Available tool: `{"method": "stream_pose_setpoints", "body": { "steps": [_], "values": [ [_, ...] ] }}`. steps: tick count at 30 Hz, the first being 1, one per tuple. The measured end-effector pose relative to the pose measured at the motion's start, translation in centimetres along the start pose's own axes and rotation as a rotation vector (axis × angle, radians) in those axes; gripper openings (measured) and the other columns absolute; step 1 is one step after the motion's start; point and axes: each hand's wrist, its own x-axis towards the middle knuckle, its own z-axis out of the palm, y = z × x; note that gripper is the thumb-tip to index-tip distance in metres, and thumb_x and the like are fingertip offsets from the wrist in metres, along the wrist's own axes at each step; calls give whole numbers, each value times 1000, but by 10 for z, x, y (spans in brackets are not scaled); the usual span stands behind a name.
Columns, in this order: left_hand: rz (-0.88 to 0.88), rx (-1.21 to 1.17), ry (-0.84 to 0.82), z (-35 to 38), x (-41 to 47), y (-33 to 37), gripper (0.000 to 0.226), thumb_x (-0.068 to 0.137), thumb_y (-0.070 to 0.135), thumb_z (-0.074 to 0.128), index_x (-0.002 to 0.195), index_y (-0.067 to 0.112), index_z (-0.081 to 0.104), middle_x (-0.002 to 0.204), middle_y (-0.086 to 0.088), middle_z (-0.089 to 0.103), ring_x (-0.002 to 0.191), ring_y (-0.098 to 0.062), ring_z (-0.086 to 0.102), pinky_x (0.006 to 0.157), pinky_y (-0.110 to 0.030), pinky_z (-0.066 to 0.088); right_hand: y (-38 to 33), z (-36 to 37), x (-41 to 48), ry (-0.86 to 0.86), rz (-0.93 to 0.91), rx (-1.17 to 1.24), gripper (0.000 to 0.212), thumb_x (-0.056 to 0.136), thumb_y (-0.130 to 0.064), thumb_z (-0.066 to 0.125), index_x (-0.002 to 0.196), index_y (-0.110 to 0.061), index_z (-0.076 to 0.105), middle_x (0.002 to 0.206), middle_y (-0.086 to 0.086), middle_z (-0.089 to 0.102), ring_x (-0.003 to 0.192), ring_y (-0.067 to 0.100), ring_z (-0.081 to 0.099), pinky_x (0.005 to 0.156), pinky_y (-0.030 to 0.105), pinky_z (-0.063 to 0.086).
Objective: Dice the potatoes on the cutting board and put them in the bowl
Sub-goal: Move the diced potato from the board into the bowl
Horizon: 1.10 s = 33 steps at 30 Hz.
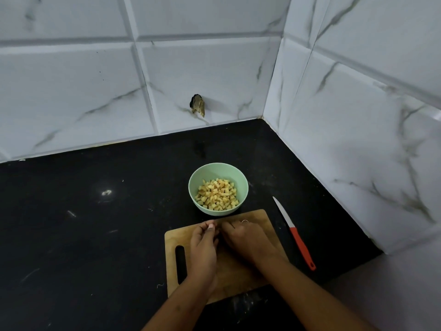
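Bowl point(214, 170) — set just past cutting board's point(260, 217) far edge, straight ahead of left hand point(202, 244) and right hand point(245, 237) alike; both curled, fingertips meeting — contents cannot be told.

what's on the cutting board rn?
Only the left hand and right hand, close together near the far edge of the cutting board. No potato shows on the bare wood; anything beneath the hands is covered. The knife lies off it.
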Motion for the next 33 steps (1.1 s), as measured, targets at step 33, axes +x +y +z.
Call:
{"method": "stream_pose_setpoints", "body": {
  "steps": [33],
  "values": [
    [66,-206,17,39,33,77,21,99,26,46,111,21,62,111,-2,65,103,-18,63,86,-36,52,3,-75,124,7,778,897,40,99,-37,47,65,-17,55,66,0,55,64,11,53,63,29,41]
  ]
}}
